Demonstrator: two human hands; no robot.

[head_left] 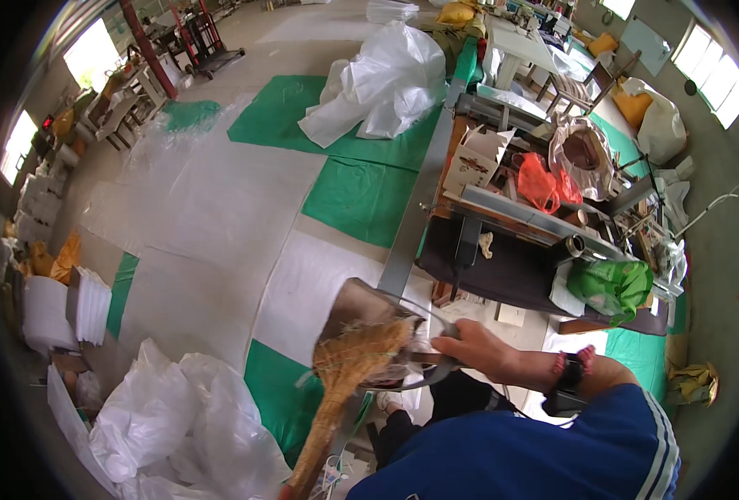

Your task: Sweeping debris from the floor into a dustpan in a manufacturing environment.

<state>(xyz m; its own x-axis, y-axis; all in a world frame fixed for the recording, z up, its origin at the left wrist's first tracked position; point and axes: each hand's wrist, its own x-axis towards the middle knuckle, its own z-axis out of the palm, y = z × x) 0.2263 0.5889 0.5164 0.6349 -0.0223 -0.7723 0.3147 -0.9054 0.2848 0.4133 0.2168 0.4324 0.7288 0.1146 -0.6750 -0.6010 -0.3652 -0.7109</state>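
Note:
My right hand [475, 347] is closed around the grey looped handle of a brownish-grey, dustpan-like scoop [354, 307]. The scoop hangs low in front of me, its wide end to the left. A straw broom [359, 357] lies across the scoop, its bristle head in front of the opening. The broom's stick runs down to the lower edge of the picture. My left hand is out of the picture, so its hold on the stick cannot be seen. Some of the scoop's inside is hidden behind the bristles.
To the right, a long metal-framed bench [503, 258] carries a white box [478, 158], red plastic bags [538, 182], a flask [566, 248] and a green bag [609, 287]. Crumpled white plastic sheeting [186, 417] lies at lower left, more sheeting [394, 79] farther off. Green and white sheets [361, 198] cover the floor.

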